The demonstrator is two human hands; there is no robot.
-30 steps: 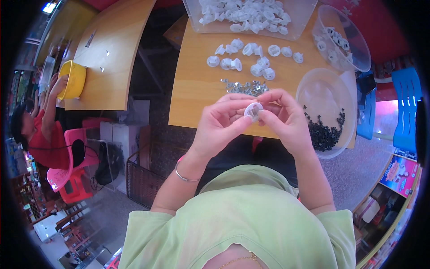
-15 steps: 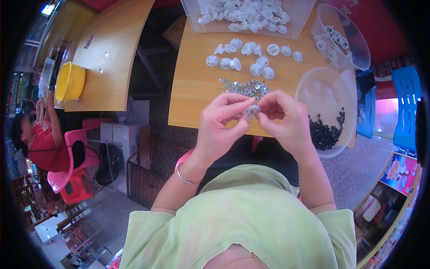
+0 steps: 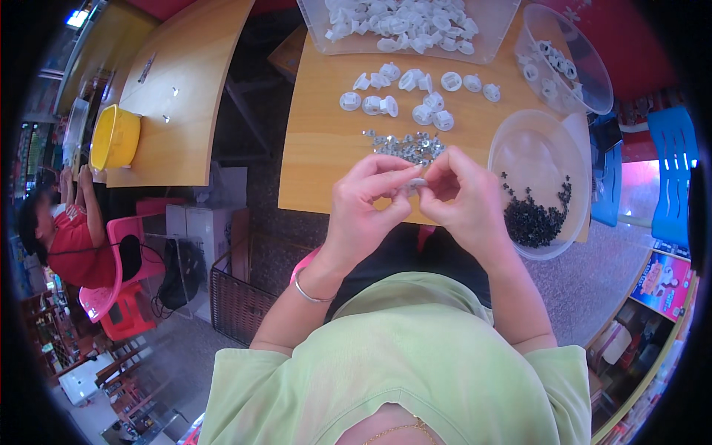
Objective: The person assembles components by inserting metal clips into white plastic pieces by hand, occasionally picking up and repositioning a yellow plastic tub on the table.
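My left hand [image 3: 372,199] pinches a small round white plastic part [image 3: 417,182] between thumb and fingers, just over the table's near edge. From the other side my right hand [image 3: 463,194] closes its thumb and fingertips on the same part; whether a smaller piece sits in them is hidden. Just beyond my fingers lies a pile of small shiny metal pieces [image 3: 415,147]. Farther back on the wooden table [image 3: 315,159], several white plastic parts [image 3: 424,114] like the held one lie in loose groups.
A clear bin [image 3: 486,55] heaped with white parts stands at the back. On the right are a round tub [image 3: 552,254] of small black pieces and another tub [image 3: 604,93] with white parts. At left, a person in red [image 3: 78,248] sits by a table with a yellow basin [image 3: 119,137].
The white part has tilted between my fingers and now shows more edge-on. My right fingers have drawn in closer around it; my left hand has barely moved.
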